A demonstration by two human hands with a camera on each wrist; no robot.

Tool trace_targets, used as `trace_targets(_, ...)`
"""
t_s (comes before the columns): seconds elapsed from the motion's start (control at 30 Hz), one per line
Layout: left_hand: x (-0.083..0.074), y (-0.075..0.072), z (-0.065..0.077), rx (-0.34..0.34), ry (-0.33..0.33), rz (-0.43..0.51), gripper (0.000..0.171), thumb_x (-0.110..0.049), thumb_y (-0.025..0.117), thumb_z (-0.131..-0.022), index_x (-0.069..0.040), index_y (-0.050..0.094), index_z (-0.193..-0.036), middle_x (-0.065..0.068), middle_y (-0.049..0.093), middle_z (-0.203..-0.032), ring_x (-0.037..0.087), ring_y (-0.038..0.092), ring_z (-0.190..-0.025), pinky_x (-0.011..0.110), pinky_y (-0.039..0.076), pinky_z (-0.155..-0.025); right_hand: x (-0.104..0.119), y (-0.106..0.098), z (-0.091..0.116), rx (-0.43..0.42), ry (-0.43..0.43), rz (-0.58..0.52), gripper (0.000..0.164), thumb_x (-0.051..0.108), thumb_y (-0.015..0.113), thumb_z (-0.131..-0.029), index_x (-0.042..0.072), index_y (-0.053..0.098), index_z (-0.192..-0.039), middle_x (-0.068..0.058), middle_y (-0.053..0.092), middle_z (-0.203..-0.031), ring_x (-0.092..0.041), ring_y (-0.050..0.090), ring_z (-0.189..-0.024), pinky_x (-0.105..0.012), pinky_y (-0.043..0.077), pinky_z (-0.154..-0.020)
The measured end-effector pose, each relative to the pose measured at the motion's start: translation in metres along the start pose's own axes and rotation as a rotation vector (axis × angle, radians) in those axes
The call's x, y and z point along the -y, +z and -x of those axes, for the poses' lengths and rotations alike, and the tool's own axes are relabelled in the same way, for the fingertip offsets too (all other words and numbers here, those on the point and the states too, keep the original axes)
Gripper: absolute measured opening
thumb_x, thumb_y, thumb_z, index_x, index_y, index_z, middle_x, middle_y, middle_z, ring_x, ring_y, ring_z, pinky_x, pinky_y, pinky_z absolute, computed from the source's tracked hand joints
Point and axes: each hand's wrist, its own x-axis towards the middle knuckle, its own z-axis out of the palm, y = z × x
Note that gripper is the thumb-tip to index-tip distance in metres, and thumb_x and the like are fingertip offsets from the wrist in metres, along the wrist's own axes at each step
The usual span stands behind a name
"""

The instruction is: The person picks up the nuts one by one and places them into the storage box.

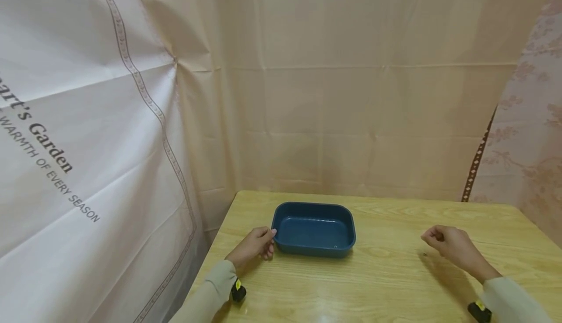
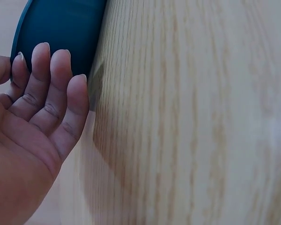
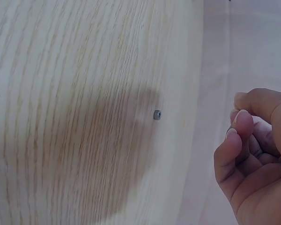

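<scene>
A dark blue rectangular tray [image 1: 313, 253] with rounded corners rests on the wooden table. At its left wall, my left hand [image 1: 254, 246] pinches the rim between thumb and forefinger; in the left wrist view the other fingers lie against the tray's outside [image 2: 65, 28]. Off to the right, my right hand [image 1: 454, 249] hovers above the table, fingers curled and thumb close to the fingertips, with nothing visible in them. Beneath it is a small grey nut [image 3: 157, 115], showing a dark hole, within the hand's shadow. A tiny shiny speck [image 1: 335, 247] shows in the tray's near right corner.
The light wooden table [image 1: 386, 284] extends past both hands. Beige cloth [image 1: 351, 118] hangs behind its far edge. A white printed cloth [image 1: 88, 167] hangs at the left, a floral one [image 1: 527, 132] at the right. Each wrist bears a small black device.
</scene>
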Motion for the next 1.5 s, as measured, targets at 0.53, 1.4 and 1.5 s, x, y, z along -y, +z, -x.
trace_targets(0.53, -0.002, -0.002, -0.002, 0.008, -0.004, 0.009, 0.051, -0.039, 0.047, -0.111, 0.010, 0.055, -0.101, 0.007, 0.062, -0.079, 0.017, 0.059, -0.067, 0.030, 0.053, -0.062, 0.012, 0.007, -0.013, 0.024, -0.006, -0.045, 0.031, 0.028, 0.061, -0.106, -0.003, 0.069, -0.108, -0.007, 0.070, -0.089, -0.020, 0.064, -0.070, -0.029, 0.054, -0.057)
trace_targets(1.4, -0.002, -0.001, 0.001, 0.015, 0.022, 0.010, 0.044, -0.034, 0.046, -0.112, 0.006, 0.057, -0.097, 0.008, 0.062, -0.079, 0.018, 0.061, -0.068, 0.031, 0.055, -0.064, 0.037, 0.027, -0.033, 0.008, -0.062, -0.090, 0.027, 0.026, 0.062, -0.106, 0.000, 0.068, -0.108, -0.008, 0.069, -0.088, -0.023, 0.062, -0.065, -0.029, 0.053, -0.054)
trace_targets(1.5, -0.002, -0.001, 0.000, 0.010, 0.025, 0.001, 0.044, -0.035, 0.047, -0.112, 0.005, 0.057, -0.097, 0.009, 0.062, -0.079, 0.019, 0.061, -0.068, 0.032, 0.056, -0.064, 0.041, 0.028, -0.034, 0.005, -0.073, -0.093, 0.028, 0.026, 0.063, -0.105, -0.001, 0.068, -0.107, -0.008, 0.068, -0.087, -0.023, 0.061, -0.065, -0.028, 0.053, -0.055)
